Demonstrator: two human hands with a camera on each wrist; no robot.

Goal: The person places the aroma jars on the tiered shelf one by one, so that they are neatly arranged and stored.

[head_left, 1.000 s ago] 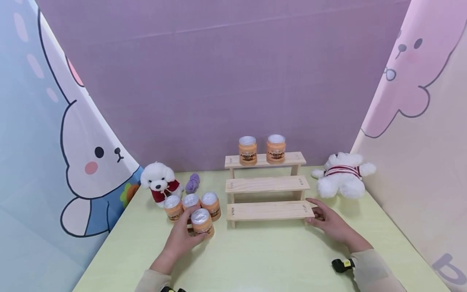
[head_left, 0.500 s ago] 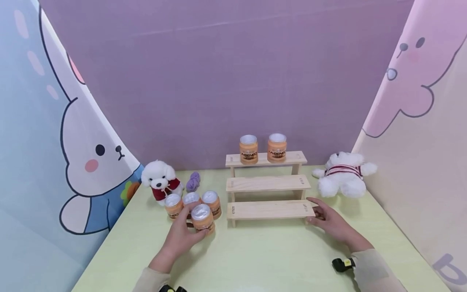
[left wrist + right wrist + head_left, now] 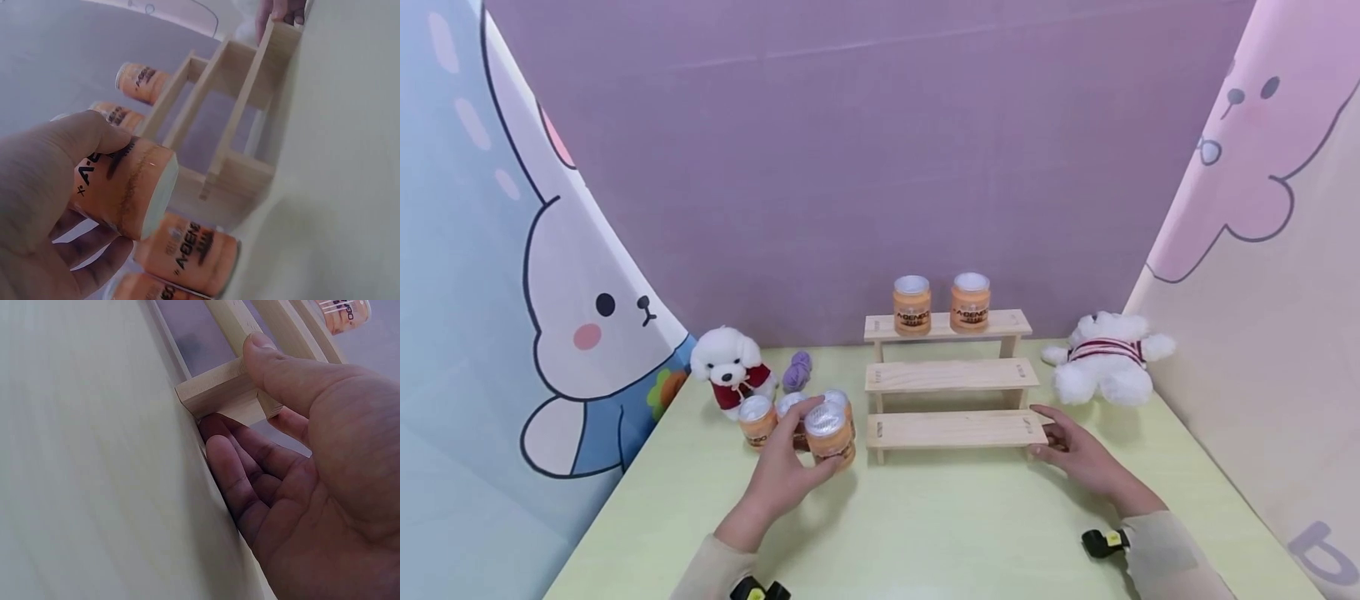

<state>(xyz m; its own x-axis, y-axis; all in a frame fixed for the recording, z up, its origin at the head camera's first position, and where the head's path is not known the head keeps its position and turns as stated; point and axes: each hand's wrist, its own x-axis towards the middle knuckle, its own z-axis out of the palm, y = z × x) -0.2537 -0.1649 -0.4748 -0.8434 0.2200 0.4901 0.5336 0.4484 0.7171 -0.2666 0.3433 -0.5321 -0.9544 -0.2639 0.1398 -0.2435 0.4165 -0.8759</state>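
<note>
My left hand [image 3: 782,475] grips an orange can [image 3: 829,435] with a silvery top, thumb and fingers round its sides. In the left wrist view this can [image 3: 125,187] is tilted and held off the table, its pale base showing. Behind it in the head view stand three similar cans, the leftmost can [image 3: 757,423] fully visible. My right hand [image 3: 1078,457] grips the right end of the lowest step of a three-step wooden rack [image 3: 955,429]. In the right wrist view the thumb lies on the rack's edge [image 3: 215,387], with fingers curled beside its leg.
Two more cans, a left can [image 3: 912,307] and a right can [image 3: 971,303], stand on the rack's top step. A white toy dog [image 3: 727,367], purple yarn [image 3: 797,372] and a white plush toy [image 3: 1105,358] sit near the purple back wall [image 3: 880,167].
My left hand has lifted the can from the table and carried it slightly right, now in front of the rightmost standing can. My right hand stays on the rack.
</note>
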